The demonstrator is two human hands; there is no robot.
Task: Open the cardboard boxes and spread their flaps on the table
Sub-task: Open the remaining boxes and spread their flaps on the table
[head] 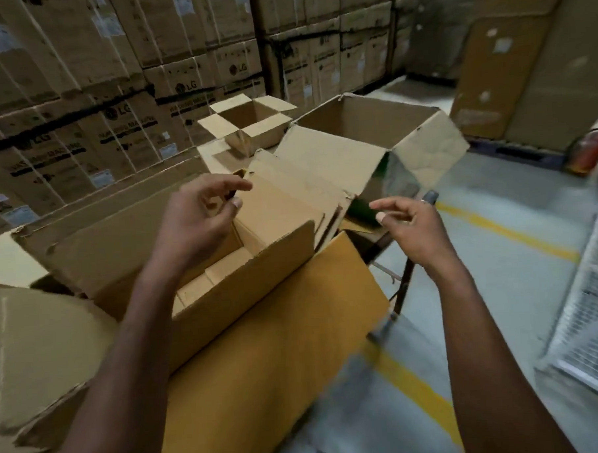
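A brown cardboard box (259, 283) stands in front of me with its top open and its far flap raised. My left hand (198, 217) hovers over the box's opening with fingers loosely curled, holding nothing. My right hand (410, 228) hangs in the air to the right of the box, fingers relaxed and empty. Behind it a large box (365, 127) stands open with its flaps spread outward. Further back a small box (252, 120) is open too, with its flaps laid flat. All rest on a table (208, 151) that is mostly covered.
Flat cardboard sheets (279, 364) lie under and around the near box, and a folded one (38, 340) lies at the left. Stacked cartons (113, 80) form a wall behind. At the right are a grey floor with yellow lines (510, 234), a wire cage (592, 309) and a red fire extinguisher (592, 152).
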